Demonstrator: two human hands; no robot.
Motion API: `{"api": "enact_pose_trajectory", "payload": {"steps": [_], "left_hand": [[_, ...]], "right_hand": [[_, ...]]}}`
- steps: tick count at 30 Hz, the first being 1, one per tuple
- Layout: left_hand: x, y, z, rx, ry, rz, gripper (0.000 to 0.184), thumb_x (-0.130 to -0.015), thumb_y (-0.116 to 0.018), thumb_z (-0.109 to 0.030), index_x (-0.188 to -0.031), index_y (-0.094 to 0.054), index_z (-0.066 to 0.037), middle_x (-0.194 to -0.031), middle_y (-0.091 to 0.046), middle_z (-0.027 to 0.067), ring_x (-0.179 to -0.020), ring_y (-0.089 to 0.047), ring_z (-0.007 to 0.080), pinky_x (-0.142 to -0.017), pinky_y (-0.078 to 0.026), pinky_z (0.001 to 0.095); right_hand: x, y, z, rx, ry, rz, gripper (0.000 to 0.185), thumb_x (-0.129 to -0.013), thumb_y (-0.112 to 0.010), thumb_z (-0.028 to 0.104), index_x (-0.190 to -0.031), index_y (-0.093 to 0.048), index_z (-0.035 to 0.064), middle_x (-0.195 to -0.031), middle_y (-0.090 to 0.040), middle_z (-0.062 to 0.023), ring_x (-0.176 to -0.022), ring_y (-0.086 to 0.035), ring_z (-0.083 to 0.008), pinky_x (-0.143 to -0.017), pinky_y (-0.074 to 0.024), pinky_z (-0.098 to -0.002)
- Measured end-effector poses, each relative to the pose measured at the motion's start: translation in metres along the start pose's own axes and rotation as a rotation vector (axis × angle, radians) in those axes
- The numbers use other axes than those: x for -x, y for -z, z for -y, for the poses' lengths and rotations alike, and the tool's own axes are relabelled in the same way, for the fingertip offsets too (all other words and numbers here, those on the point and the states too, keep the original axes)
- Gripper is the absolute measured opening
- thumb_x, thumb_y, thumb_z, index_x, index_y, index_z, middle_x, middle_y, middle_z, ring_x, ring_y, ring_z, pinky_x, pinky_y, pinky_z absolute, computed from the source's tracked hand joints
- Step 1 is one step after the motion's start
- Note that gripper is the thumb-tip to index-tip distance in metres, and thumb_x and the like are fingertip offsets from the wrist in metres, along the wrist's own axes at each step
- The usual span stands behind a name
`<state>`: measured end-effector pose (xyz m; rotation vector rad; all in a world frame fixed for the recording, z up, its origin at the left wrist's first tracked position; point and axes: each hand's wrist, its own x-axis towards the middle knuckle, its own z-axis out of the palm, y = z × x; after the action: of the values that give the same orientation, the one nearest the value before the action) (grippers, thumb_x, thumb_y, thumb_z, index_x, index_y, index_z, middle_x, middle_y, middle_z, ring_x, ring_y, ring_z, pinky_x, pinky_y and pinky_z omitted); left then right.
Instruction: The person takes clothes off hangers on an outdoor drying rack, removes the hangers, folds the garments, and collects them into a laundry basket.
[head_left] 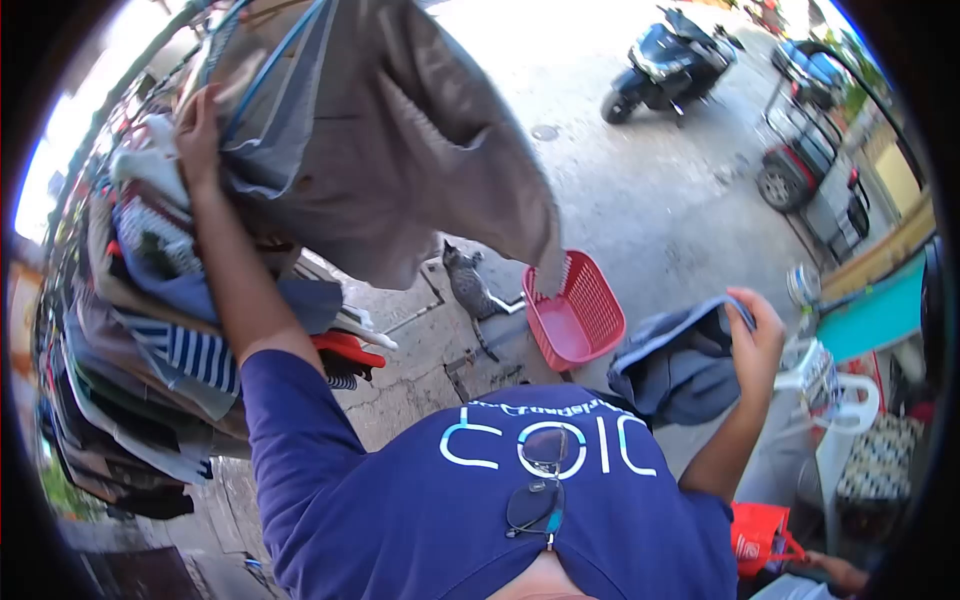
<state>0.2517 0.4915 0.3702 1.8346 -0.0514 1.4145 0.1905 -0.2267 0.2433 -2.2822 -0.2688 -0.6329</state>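
Note:
My left hand (pixel 199 135) is raised at the upper left, its fingers closed around part of a blue hanger (pixel 268 72); their tips are hard to make out. From that hanger spreads a large grey-brown garment (pixel 380 150), which fills the upper middle. At the right, my right hand (pixel 758 335) pinches the edge of a blue-grey piece of clothing (pixel 675 365) that droops in folds. Below the grey-brown garment stands a pink plastic basket (pixel 575 312) on the ground. Its visible inside shows no clothes.
Many clothes on hangers (pixel 180 350) crowd the left side. A tabby cat (pixel 468 285) lies beside the basket. Further off are a dark scooter (pixel 670 62) and a red-and-black wheeled vehicle (pixel 795 170). Another person's hand (pixel 838 572) shows by a red bag (pixel 763 537) at lower right.

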Motion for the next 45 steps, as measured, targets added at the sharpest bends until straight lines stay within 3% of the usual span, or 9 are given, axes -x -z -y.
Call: {"api": "enact_pose_trajectory", "payload": {"steps": [5,8,11,17,21,26,29,32,45], "left_hand": [[0.003,0.013,0.006,-0.834,-0.620,-0.139,0.044,-0.102,-0.045,-0.035,-0.121,-0.062,0.001,-0.123,-0.062,0.0139,-0.117,-0.055,0.0266,-0.102,-0.039,0.0348],[0.125,-0.075,-0.152,-0.394,-0.633,-0.166,0.052,-0.105,-0.030,-0.034,-0.124,-0.056,0.007,-0.127,-0.057,0.0202,-0.121,-0.052,0.0327,-0.104,-0.038,0.0410],[0.260,-0.119,-0.192,0.121,-0.522,0.776,0.070,-0.087,-0.060,-0.051,-0.131,-0.051,0.003,-0.134,-0.051,0.0188,-0.123,-0.049,0.0368,-0.107,-0.032,0.0476],[0.441,-0.240,-0.088,0.122,0.146,1.435,0.041,-0.073,-0.064,0.000,-0.113,-0.061,-0.002,-0.103,-0.065,0.0226,-0.097,-0.065,0.0358,-0.087,-0.051,0.0406],[0.432,-0.253,-0.038,0.349,0.568,1.080,0.041,-0.072,-0.049,0.013,-0.108,-0.063,-0.003,-0.095,-0.068,0.0219,-0.092,-0.068,0.0328,-0.082,-0.052,0.0374],[0.445,-0.243,-0.067,-0.152,0.115,1.719,0.038,-0.074,-0.048,0.002,-0.109,-0.064,-0.003,-0.097,-0.066,0.0247,-0.095,-0.065,0.0389,-0.086,-0.049,0.0446],[0.454,-0.277,-0.064,-0.424,0.155,1.707,0.038,-0.075,-0.047,0.004,-0.109,-0.064,-0.003,-0.093,-0.068,0.0244,-0.085,-0.068,0.0361,-0.076,-0.054,0.0449],[0.481,-0.336,-0.031,0.052,1.042,1.488,0.045,-0.077,-0.038,0.012,-0.108,-0.066,-0.005,-0.088,-0.068,0.0153,-0.061,-0.068,0.0229,-0.046,-0.056,0.0333],[0.462,-0.383,0.012,0.108,1.105,1.077,0.049,-0.074,-0.035,0.016,-0.111,-0.064,0.004,-0.102,-0.065,0.0148,-0.086,-0.068,0.0227,-0.073,-0.060,0.0333]], "right_hand": [[0.002,-0.019,0.023,-0.017,-0.078,-0.043,0.014,-0.081,-0.067,0.002,-0.094,-0.068,-0.0004,-0.086,-0.068,-0.0148,-0.080,-0.067,-0.0235,-0.073,-0.0500,-0.0311],[0.008,-0.042,0.033,-0.018,-0.037,-0.021,0.013,-0.079,-0.068,0.002,-0.092,-0.068,0.0001,-0.088,-0.068,-0.0160,-0.082,-0.068,-0.0286,-0.073,-0.0505,-0.0325],[0.020,-0.075,0.050,-0.048,0.018,0.061,0.015,-0.079,-0.067,0.002,-0.094,-0.067,0.0004,-0.089,-0.068,-0.0157,-0.083,-0.067,-0.0299,-0.071,-0.0507,-0.0341],[0.036,-0.068,0.066,0.023,0.013,0.147,0.017,-0.077,-0.066,0.000,-0.094,-0.067,0.0035,-0.088,-0.066,-0.0133,-0.079,-0.065,-0.0314,-0.067,-0.0498,-0.0364],[0.081,-0.066,-0.024,0.427,-0.047,0.162,0.024,-0.074,-0.059,-0.005,-0.095,-0.067,0.0040,-0.088,-0.060,-0.0139,-0.083,-0.063,-0.0300,-0.071,-0.0487,-0.0376],[0.156,-0.062,-0.110,0.582,-0.591,0.549,0.030,-0.076,-0.048,-0.005,-0.098,-0.066,0.0043,-0.095,-0.063,-0.0148,-0.083,-0.066,-0.0297,-0.070,-0.0527,-0.0354],[0.160,-0.084,-0.138,-0.277,-1.206,0.761,0.047,-0.078,-0.036,-0.008,-0.119,-0.056,0.0058,-0.109,-0.063,-0.0123,-0.073,-0.070,-0.0221,-0.054,-0.0546,-0.0333],[0.168,-0.129,-0.198,-0.444,-1.112,0.694,0.045,-0.081,-0.038,-0.006,-0.118,-0.059,0.0095,-0.108,-0.064,-0.0063,-0.085,-0.065,-0.0177,-0.067,-0.0537,-0.0327],[0.114,-0.211,-0.255,-0.142,-0.524,0.436,0.035,-0.072,-0.056,-0.002,-0.106,-0.066,0.0038,-0.114,-0.060,-0.0209,-0.109,-0.057,-0.0380,-0.095,-0.0450,-0.0420]]}}
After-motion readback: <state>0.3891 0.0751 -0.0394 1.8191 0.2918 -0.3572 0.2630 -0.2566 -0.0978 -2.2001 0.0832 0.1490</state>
